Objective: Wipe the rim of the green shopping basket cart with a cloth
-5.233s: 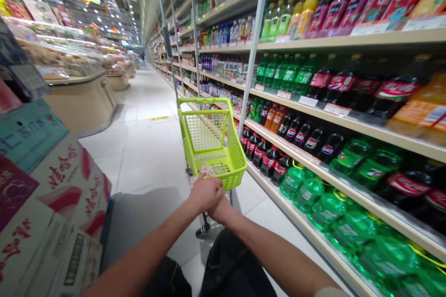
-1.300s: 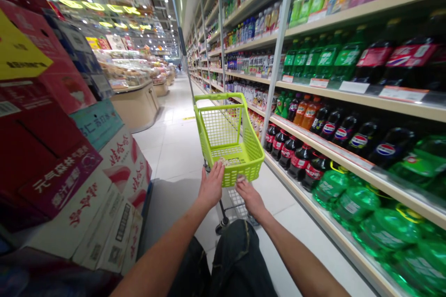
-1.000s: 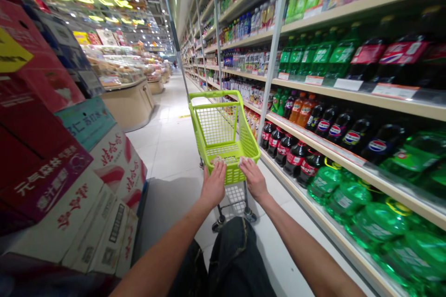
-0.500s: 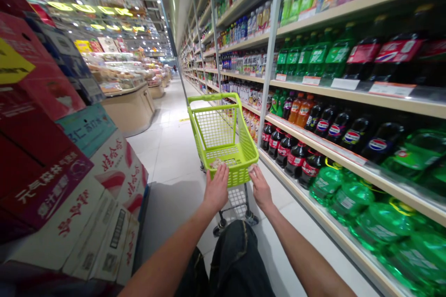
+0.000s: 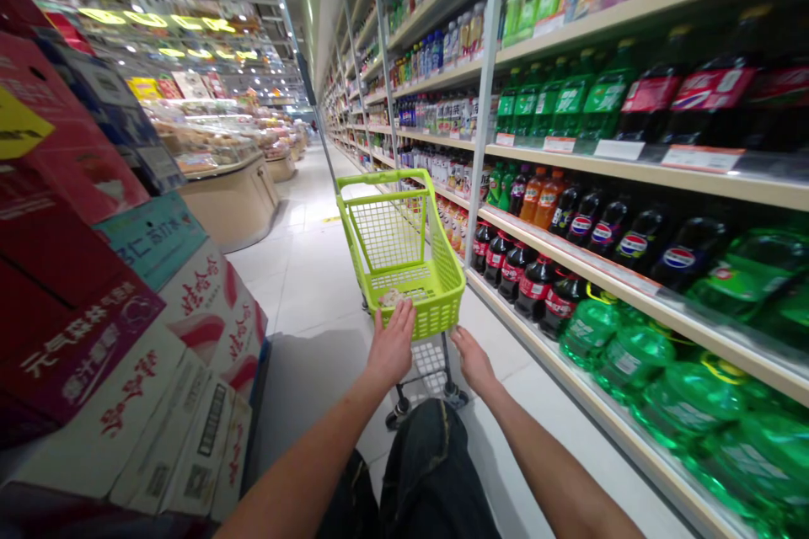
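Here two spread hands, left hand (image 5: 393, 345) and right hand (image 5: 473, 360), meet one green cart (image 5: 404, 257).

Pepsi logos show on the dark cola bottles (image 5: 679, 257) right of the right hand (image 5: 473, 360); red Chinese characters on white cardboard cartons (image 5: 208, 303) left of the left hand (image 5: 393, 345), unreadable.

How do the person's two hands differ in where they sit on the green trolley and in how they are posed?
The left hand lies on the rim of the green trolley with its fingers spread over the edge; the right hand sits lower, just beneath the basket's rear corner. The left hand shows its whole back; the right hand's fingers are partly hidden. Both are bare and reach forward.
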The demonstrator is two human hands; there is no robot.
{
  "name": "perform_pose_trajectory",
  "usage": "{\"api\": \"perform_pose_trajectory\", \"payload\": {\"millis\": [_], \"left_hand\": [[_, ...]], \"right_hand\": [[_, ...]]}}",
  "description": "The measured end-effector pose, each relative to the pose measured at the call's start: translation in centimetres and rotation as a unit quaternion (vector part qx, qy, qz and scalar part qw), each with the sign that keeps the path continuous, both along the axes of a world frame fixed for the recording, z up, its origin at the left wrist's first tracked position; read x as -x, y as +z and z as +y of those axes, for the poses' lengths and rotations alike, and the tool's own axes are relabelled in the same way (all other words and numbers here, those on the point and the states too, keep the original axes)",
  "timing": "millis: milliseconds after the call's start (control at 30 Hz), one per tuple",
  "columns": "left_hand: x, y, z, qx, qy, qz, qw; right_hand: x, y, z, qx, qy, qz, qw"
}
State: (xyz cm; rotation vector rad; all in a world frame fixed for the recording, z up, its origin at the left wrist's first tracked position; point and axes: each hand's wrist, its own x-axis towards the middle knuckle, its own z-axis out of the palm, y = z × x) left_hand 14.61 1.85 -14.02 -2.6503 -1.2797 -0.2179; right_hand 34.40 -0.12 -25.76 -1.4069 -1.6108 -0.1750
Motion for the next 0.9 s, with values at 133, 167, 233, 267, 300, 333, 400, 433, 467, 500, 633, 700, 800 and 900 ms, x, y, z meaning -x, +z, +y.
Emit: {"api": "perform_pose_trajectory", "payload": {"millis": [133,167,233,267,300,333,400,433,467,500,633,700,800,900], "left_hand": [[0.5,-0.3,0.1,-0.003,0.000,0.002,1.000],[0.5,-0.4,0.2,-0.005,0.005,-0.001,1.000],[0.5,-0.5,0.2,-0.009,0.014,-0.007,1.000],[0.5,-0.5,0.2,-0.011,0.016,-0.009,1.000],[0.5,-0.4,0.2,-0.012,0.015,-0.009,1.000],[0.6,-0.4,0.2,-0.013,0.013,-0.009,1.000],[1.0,-0.2,0.2,-0.015,0.008,-0.008,1.000],[1.2,-0.1,0.2,-0.016,0.008,-0.008,1.000],[1.5,-0.1,0.2,-0.017,0.010,-0.007,1.000],[1.7,-0.1,0.1,-0.017,0.011,-0.006,1.000],[2.5,-0.3,0.0,-0.015,0.020,-0.008,1.000],[2.8,-0.3,0.0,-0.012,0.026,-0.013,1.000],[3.4,0.0,0.0,0.000,0.015,-0.010,1.000],[4.3,0.4,0.3,-0.002,0.032,-0.023,0.999]], "right_hand": [[-1.2,1.9,0.1,-0.028,-0.034,0.022,0.999],[-1.3,3.3,0.7,-0.043,-0.042,0.032,0.998],[-1.2,5.4,2.0,-0.060,-0.038,0.042,0.997],[-0.8,5.6,2.4,-0.060,-0.036,0.046,0.996],[-0.4,5.2,2.5,-0.056,-0.036,0.052,0.996],[0.0,4.3,2.4,-0.048,-0.038,0.056,0.997],[0.7,1.8,1.6,-0.026,-0.030,0.052,0.998],[0.8,0.8,1.1,-0.017,-0.021,0.046,0.999],[0.7,0.2,0.6,-0.012,-0.014,0.042,0.999],[0.6,0.2,0.3,-0.013,-0.011,0.040,0.999],[0.3,3.9,1.0,-0.044,-0.027,0.051,0.997],[0.9,4.9,1.4,-0.051,-0.021,0.045,0.997],[2.1,2.9,0.7,-0.034,-0.002,0.022,0.999],[2.6,1.1,-0.5,-0.014,0.030,-0.017,0.999]]}}
